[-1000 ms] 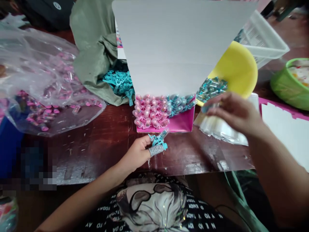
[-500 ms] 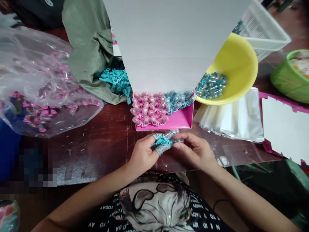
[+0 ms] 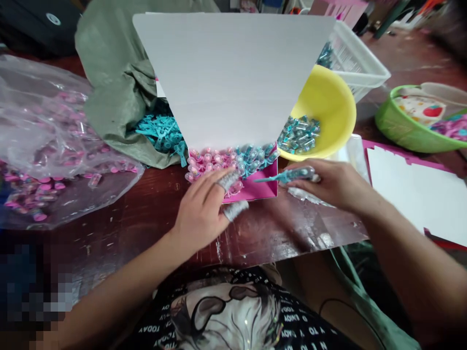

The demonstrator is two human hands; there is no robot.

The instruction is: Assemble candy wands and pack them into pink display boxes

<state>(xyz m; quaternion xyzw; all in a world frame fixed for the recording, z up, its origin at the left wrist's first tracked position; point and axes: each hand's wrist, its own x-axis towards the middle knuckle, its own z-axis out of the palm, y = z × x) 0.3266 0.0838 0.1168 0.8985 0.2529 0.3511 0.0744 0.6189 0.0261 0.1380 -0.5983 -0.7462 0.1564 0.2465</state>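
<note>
In my right hand (image 3: 337, 182) is a teal plastic piece with a clear capsule end (image 3: 297, 174), its thin tip pointing left over the box. My left hand (image 3: 200, 206) is open above the box's front left, fingers stretched and thumb apart, with grey wrapping on thumb and a finger. Partly under those fingers are rows of pink capsule-topped pieces (image 3: 207, 159). Teal capsule-topped pieces (image 3: 255, 154) stand to their right. The pink box (image 3: 260, 188) holds both, and its white lid (image 3: 233, 63) stands raised behind.
Left lies a clear bag (image 3: 116, 187) of pink capsules. A grey-green sack (image 3: 109, 112) spills teal plastic parts (image 3: 160, 130). Right are a yellow bowl (image 3: 333, 107) with teal capsules, a white basket (image 3: 361, 63), a green bowl (image 3: 392, 119) and a flat white-and-pink carton (image 3: 408, 187).
My hands have parted. The right has carried the teal piece right and up to the box's side; the left has let go and moved over the pink pieces. The view has shifted.
</note>
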